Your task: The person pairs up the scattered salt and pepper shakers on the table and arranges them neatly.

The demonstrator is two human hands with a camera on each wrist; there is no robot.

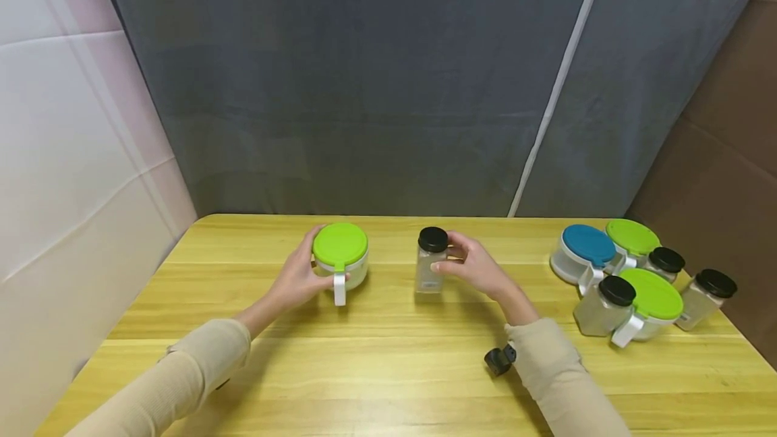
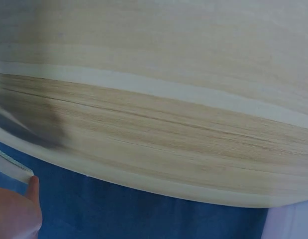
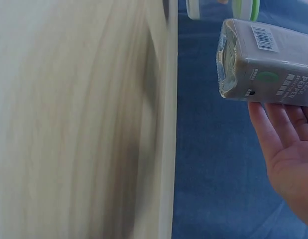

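My left hand (image 1: 299, 275) grips a clear round seasoning pot with a green lid (image 1: 340, 244), thumb near its white handle (image 1: 340, 288) and fingers round the far side. To the right of it, my right hand (image 1: 479, 268) holds a pepper jar (image 1: 429, 268) with a black lid upright between thumb and fingers. In the right wrist view, the jar's label (image 3: 293, 84) reads black pepper, and its base is lifted off the table. Only part of the left hand (image 2: 17, 214) shows in the left wrist view, at a pale edge of the pot.
On the right of the wooden table (image 1: 364, 369) stand a blue-lidded pot (image 1: 589, 245), two green-lidded pots (image 1: 649, 294) and three black-lidded jars (image 1: 603, 309), close together. A dark grey curtain (image 1: 364, 86) hangs behind the table. A small black device (image 1: 500, 360) is by the right wrist.
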